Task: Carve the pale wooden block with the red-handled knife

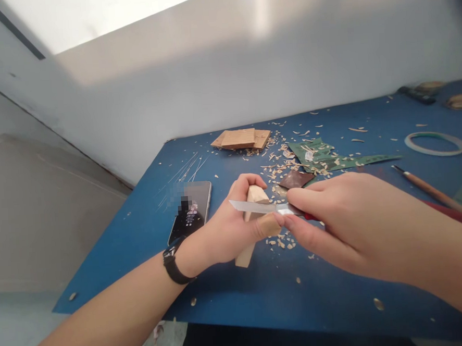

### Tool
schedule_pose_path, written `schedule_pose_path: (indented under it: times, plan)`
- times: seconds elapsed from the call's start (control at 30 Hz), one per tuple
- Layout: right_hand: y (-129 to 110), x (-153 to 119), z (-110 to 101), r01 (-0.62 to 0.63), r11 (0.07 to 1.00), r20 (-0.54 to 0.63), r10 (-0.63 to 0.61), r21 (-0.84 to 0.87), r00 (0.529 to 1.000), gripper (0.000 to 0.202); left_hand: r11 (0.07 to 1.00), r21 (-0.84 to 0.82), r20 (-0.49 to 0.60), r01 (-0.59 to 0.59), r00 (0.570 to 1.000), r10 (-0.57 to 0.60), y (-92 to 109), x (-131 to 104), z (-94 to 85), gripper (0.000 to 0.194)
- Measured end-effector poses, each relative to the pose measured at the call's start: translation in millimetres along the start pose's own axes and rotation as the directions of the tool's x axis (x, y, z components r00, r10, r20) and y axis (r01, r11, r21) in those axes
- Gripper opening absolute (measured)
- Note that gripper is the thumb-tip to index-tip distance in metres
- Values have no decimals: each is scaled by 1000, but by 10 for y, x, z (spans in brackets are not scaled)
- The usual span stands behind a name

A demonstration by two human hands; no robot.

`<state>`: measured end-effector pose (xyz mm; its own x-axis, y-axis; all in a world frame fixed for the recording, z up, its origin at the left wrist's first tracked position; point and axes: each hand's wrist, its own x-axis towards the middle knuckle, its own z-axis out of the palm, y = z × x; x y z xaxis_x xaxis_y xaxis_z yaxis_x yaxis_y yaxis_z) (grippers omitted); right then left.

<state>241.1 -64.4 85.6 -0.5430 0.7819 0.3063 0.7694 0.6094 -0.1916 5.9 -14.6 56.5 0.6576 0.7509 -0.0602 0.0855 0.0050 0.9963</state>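
Note:
My left hand (234, 220) is wrapped round a pale wood block (245, 256), its carved top poking out above the thumb. A tan bandage covers that thumb, and a black band circles the wrist. In my right hand (335, 219) is a carving knife (252, 207) with a red and black handle. Its blade points left and lies across the upper part of the block. The left thumb is close to the base of the blade; whether it presses on it I cannot tell. Wood chips (284, 242) lie just beyond and beside the block.
A phone (190, 212) lies left of my left hand on the blue table (118, 242). Farther back are flat wood pieces (239, 138), brown sandpaper (295, 179), a green sheet (312, 155) and scattered shavings. To the right are a tape roll (436, 144) and a wooden-handled tool (431, 188).

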Motion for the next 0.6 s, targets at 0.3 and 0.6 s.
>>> schedule_pose_path:
  times: [0.3,0.6]
  plan:
    - [-26,16,12,-53,999,9,53,-7,999,45,1000,-6,-34,3,999,-3,2,0,14,71]
    - [-40,26,-8,-79,997,11,79,19,997,49,1000,-25,-37,-16,999,16,-76,2,-29,69]
